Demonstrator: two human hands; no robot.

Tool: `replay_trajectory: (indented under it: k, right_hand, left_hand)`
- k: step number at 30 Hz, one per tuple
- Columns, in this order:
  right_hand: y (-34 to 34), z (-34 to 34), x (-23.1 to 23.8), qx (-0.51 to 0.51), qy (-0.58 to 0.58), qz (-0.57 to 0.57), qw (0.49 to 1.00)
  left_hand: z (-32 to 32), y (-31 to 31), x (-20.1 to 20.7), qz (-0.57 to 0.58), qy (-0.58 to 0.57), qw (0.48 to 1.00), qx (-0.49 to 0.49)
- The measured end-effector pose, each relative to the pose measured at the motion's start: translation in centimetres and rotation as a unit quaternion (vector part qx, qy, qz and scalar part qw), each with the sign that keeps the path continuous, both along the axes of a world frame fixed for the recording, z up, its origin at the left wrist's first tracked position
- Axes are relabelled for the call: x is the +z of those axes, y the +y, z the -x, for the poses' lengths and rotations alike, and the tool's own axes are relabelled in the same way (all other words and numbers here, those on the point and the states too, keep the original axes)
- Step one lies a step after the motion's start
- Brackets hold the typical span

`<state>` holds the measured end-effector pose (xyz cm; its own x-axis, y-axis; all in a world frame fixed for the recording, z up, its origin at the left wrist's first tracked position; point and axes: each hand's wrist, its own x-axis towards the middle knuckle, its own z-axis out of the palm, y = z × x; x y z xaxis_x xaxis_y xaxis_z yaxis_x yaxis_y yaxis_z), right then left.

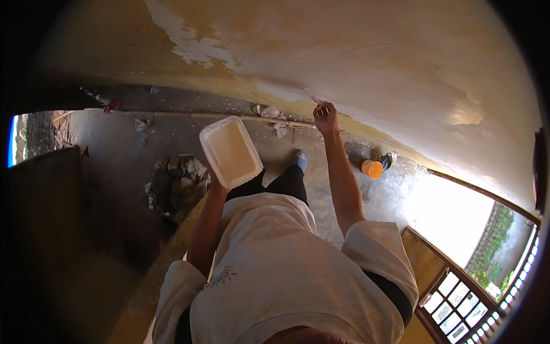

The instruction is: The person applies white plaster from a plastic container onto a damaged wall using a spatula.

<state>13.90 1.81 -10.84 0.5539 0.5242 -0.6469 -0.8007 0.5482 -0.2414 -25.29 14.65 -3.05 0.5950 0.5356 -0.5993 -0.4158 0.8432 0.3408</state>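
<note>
Your left hand (pixel 216 182) is up under the white rectangular tub (pixel 231 151), fingers closed on its near end from below, so most of the hand is hidden behind it. The tub sits tilted in front of your chest, its open top showing a pale, creamy filling. Your right hand (pixel 325 116) is stretched out to the yellow wall (pixel 366 51), fingers pinched together on something small and pale pressed against the surface; what it is, you can't make out from here. Just beside that hand the wall shows a smoother, lighter patch. Down below, your blue shoe (pixel 299 159) stands on the grey floor (pixel 114 137). An orange container (pixel 372 168) rests near the foot of the wall, and a heap of rubble and scraps (pixel 177 180) lies to your left.
</note>
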Motion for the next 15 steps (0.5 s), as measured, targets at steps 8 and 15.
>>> replay_trajectory:
  k: [8, 15]
  right_hand:
    - [-1.7, -1.4, 24.6, -0.015, -0.067, -0.06, 0.996]
    - [-5.8, 3.1, 36.7, -0.012, -0.256, -0.105, 0.961]
  left_hand:
    - [-5.2, 3.0, 1.0, -0.029, -0.119, 0.987, -0.102]
    - [-5.2, 3.4, 1.4, -0.033, -0.151, 0.979, -0.13]
